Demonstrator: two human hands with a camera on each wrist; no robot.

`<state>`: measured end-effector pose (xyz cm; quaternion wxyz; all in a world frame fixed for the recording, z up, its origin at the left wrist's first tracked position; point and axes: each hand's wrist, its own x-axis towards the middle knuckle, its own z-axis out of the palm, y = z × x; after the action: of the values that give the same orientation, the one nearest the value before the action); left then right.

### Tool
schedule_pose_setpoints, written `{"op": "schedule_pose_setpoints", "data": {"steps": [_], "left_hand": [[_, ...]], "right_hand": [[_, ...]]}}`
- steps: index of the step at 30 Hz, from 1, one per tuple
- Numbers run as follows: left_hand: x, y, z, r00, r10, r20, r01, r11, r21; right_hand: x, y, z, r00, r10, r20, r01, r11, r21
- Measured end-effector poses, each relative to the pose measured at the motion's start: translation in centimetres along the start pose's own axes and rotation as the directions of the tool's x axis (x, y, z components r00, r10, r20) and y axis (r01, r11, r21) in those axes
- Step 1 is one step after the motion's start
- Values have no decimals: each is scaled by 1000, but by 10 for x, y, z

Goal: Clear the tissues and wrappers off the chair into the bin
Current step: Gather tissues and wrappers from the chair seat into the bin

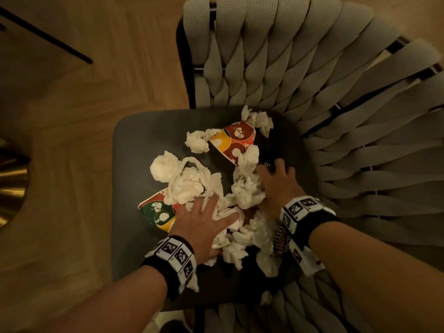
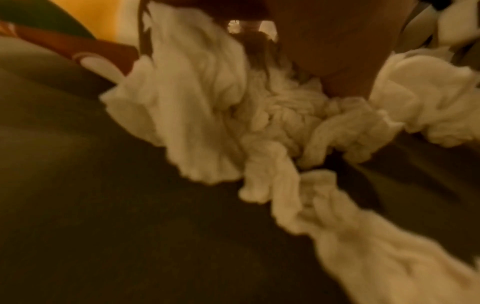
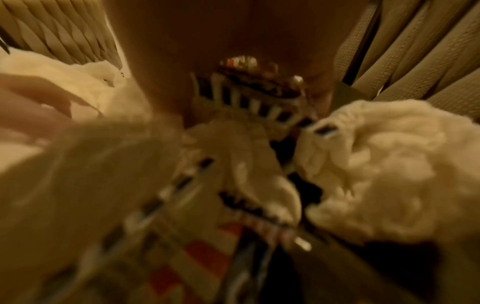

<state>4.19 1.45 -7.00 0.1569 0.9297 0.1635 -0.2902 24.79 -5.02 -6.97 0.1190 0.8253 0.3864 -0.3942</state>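
Crumpled white tissues (image 1: 245,191) lie heaped on the chair's dark seat (image 1: 144,145). Two patterned paper cups lie on their sides: a red and yellow cup (image 1: 234,140) at the back, a green and red cup (image 1: 158,212) at the front left. My left hand (image 1: 211,210) lies flat with spread fingers on the heap. My right hand (image 1: 274,171) is on the heap's right side, its fingers curled down into the tissues. A striped-edged wrapper (image 1: 281,239) shows under the right wrist. The right wrist view shows this wrapper (image 3: 246,102) under the palm, between tissues (image 3: 376,164). No bin is in view.
The chair's back and arms are woven grey straps (image 1: 312,68) that wrap round the seat's far and right sides. Wooden floor (image 1: 84,140) lies to the left. A shiny gold object (image 1: 12,188) stands at the left edge, a thin dark bar (image 1: 48,37) at upper left.
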Motion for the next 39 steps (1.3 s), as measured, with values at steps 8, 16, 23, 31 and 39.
{"op": "schedule_pose_setpoints", "data": {"steps": [8,16,23,31,39], "left_hand": [[-16,9,-25,995,20,-100,-38,982,-184],[-84,-17,-51,922,-224,-315,56,884,-464],[-54,-74,-14,909,-415,47,399,831,-388],[-27,-75,-8,922,-381,75,384,867,-318],[-33,-70,-5,926,-377,-35,334,856,-395]], "right_hand": [[-8,12,-27,997,-76,1,76,997,26],[-42,19,-62,963,-172,-209,190,979,71],[-4,-21,-83,891,-362,-275,340,932,-127],[64,-64,-69,953,-294,-66,260,912,-316],[52,-65,-58,955,-281,-93,238,915,-325]]}}
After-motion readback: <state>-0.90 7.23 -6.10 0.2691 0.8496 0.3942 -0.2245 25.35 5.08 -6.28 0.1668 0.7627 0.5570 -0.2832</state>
